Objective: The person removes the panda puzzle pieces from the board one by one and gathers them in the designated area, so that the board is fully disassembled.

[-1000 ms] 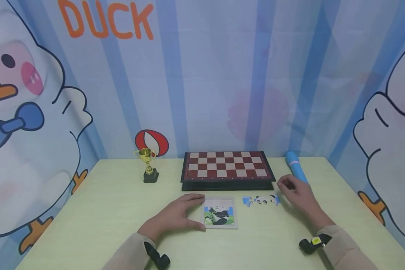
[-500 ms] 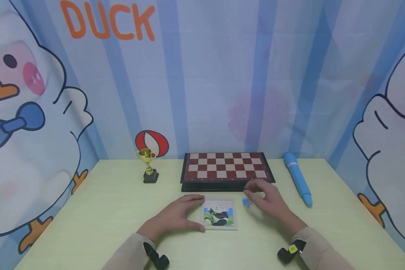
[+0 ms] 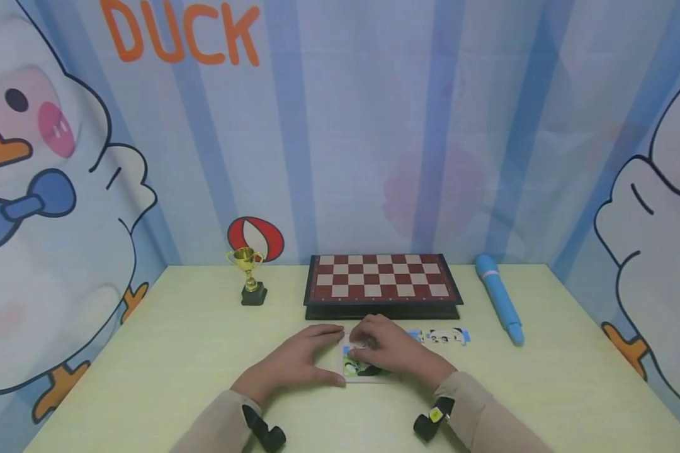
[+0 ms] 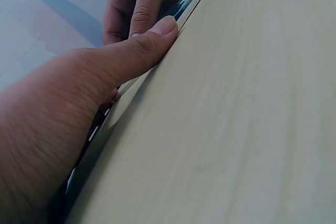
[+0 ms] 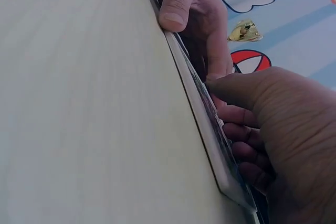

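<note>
A panda jigsaw puzzle (image 3: pixel 356 370) lies in a shallow pale puzzle tray (image 3: pixel 382 381) on the table, partly covered by my right hand. My left hand (image 3: pixel 294 362) rests along the tray's left side, with thumb and fingers spread to its near and far corners. In the right wrist view, the left thumb (image 5: pixel 174 17) lies on the tray's edge. Over the picture, my right hand (image 3: pixel 396 349) has thumb and forefinger together and seems to pinch a small puzzle piece, mostly hidden by the fingers. Several loose puzzle pieces (image 3: pixel 449 336) with panda faces lie right of the tray.
Behind the tray stands a folded chessboard box (image 3: pixel 382 280). A blue pen-shaped tube (image 3: pixel 500 299) lies to the right, and a small gold trophy (image 3: pixel 250 277) stands at the left. A printed duck curtain (image 3: pixel 362 126) encloses the table.
My right hand has moved left, from beside the blue tube across the loose pieces to over the puzzle. The left hand stays at the tray's left side.
</note>
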A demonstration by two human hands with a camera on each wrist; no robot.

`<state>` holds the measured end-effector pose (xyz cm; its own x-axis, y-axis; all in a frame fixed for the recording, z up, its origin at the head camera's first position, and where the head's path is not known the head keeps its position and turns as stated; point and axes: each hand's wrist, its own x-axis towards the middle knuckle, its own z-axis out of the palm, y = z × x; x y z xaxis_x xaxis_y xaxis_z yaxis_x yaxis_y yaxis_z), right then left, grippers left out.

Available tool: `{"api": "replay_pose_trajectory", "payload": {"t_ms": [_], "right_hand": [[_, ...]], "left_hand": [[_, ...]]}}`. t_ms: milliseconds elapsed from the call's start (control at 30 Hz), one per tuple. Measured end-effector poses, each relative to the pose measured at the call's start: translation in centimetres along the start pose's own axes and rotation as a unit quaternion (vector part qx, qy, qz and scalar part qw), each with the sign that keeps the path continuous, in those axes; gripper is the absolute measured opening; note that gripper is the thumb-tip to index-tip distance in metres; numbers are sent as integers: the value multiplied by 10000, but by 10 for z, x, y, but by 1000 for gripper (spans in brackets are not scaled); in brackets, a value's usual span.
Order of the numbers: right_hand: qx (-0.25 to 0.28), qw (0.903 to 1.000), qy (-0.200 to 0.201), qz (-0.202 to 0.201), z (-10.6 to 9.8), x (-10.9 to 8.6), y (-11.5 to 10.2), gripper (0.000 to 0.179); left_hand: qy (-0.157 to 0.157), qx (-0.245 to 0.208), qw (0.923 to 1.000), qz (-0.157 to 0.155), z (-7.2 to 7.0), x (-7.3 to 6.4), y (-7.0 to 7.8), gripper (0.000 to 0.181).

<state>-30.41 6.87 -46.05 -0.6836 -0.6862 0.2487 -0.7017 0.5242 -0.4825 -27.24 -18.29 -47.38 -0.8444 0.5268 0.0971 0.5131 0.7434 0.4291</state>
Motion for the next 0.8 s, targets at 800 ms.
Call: {"api": "replay_pose_trajectory", "payload": {"t_ms": [800], "right_hand": [[-2,9994,14,349,9,-2,-13,29]], "left_hand": [[29,33,10000,76,5,2,-6,100]]}}
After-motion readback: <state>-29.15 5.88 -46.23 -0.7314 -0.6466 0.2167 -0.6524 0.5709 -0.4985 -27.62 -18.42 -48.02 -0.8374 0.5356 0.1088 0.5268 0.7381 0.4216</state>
